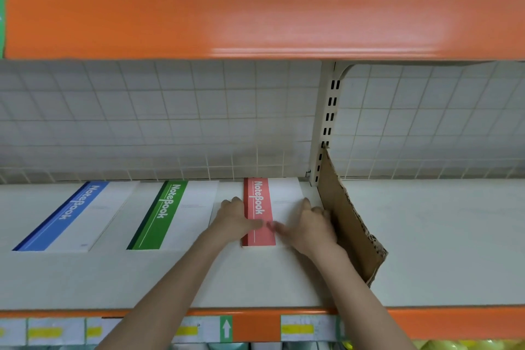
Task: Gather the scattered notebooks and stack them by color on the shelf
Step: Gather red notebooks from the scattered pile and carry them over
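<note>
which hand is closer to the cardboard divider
Right. The right hand rests on the white part of the red notebook, its outer edge against the cardboard divider. The left hand is at the notebook's far side, away from it.

One cam only, head-worn; I see no 2nd view to overlap. Looks fwd and slightly down into a store shelf bay (426,236), close in, arm's reach. Wide-angle: orange upper shelf edge (255,20) bows across top, lower orange lip (454,321) at bottom. Both forearms enter from bottom centre.
</note>
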A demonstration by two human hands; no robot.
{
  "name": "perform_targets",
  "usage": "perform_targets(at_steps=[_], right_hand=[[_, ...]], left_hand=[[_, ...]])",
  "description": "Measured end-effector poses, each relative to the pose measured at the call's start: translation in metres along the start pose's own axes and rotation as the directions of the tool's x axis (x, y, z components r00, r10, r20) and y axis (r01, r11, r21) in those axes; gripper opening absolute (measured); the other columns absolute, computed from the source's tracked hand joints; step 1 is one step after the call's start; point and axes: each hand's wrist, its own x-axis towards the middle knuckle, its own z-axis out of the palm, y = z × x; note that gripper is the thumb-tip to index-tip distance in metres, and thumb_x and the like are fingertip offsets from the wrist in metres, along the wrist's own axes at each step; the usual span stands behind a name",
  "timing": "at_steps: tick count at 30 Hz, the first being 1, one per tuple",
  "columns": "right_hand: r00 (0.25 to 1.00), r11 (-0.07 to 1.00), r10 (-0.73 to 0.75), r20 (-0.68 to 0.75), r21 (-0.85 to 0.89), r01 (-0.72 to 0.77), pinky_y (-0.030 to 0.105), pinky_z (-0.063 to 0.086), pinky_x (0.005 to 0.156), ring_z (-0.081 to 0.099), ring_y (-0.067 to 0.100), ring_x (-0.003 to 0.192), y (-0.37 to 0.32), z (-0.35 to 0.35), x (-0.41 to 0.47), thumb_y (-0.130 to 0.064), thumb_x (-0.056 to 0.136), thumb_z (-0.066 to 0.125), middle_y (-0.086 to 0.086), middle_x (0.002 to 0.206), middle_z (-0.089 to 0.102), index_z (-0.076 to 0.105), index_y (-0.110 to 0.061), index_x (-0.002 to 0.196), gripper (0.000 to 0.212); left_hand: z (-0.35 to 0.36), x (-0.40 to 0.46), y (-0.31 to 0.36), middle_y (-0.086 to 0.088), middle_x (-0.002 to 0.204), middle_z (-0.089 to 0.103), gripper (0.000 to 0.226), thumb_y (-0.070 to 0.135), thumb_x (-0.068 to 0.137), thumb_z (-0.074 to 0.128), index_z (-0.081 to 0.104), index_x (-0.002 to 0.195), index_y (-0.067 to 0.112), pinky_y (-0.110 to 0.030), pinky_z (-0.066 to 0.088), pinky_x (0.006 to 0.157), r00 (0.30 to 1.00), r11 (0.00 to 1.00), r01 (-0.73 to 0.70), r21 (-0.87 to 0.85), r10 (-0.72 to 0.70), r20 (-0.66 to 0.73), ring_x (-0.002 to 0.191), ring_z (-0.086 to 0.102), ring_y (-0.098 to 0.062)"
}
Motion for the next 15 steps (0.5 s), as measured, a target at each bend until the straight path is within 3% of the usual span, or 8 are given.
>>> perform_targets(at_steps=[2, 5, 8, 15], right_hand=[[0.991, 1.000, -0.016, 0.130, 0.026, 0.013, 0.037, 0.041, 0.096, 0.037, 0.029, 0.126, 0.000, -0.006, -0.005, -0.068, 0.065, 0.070, 0.014, 0.134, 0.042, 0.014, -0.011, 0.147, 0.114], [0.972, 0.996, -0.041, 0.230, -0.063, 0.057, 0.039, 0.037, 0.104, 0.026, 0.031, 0.133, -0.002, -0.009, -0.009, -0.058, 0.063, 0.078, 0.013, 0.140, 0.037, 0.000, -0.014, 0.150, 0.125], [0.977, 0.995, -0.029, 0.212, -0.084, 0.048, 0.037, 0.037, 0.102, 0.026, 0.031, 0.133, -0.005, -0.010, -0.009, -0.047, 0.067, 0.080, 0.014, 0.140, 0.036, 0.000, -0.012, 0.150, 0.121], [0.975, 0.998, -0.032, 0.218, -0.039, 0.041, 0.039, 0.034, 0.105, 0.022, 0.032, 0.136, -0.004, -0.014, -0.010, -0.044, 0.068, 0.081, 0.016, 0.143, 0.029, -0.001, -0.011, 0.150, 0.121]], left_hand=[[-0.008, -0.005, 0.000, -0.010, 0.121, 0.047, 0.073, 0.039, 0.071, 0.081, 0.042, 0.126, 0.012, -0.037, 0.048, 0.094, 0.986, 0.997, -0.060, 0.047, 0.052, 0.156, 0.111, 0.052, -0.024], [-0.012, -0.013, 0.004, -0.009, 0.124, 0.037, 0.096, 0.036, 0.064, 0.085, 0.029, 0.140, 0.022, -0.039, 0.045, 0.099, 0.953, 0.975, -0.150, 0.165, 0.098, 0.285, 0.120, 0.040, -0.023], [-0.008, -0.016, 0.008, -0.011, 0.125, 0.039, 0.087, 0.031, 0.066, 0.084, 0.033, 0.136, 0.017, -0.039, 0.044, 0.100, 0.954, 0.964, -0.186, 0.192, 0.130, 0.271, 0.123, 0.035, -0.025], [-0.006, -0.018, 0.007, -0.012, 0.122, 0.046, 0.071, 0.030, 0.068, 0.083, 0.044, 0.126, 0.013, -0.039, 0.046, 0.096, 0.960, 0.961, -0.203, 0.189, 0.157, 0.232, 0.116, 0.043, -0.025]])
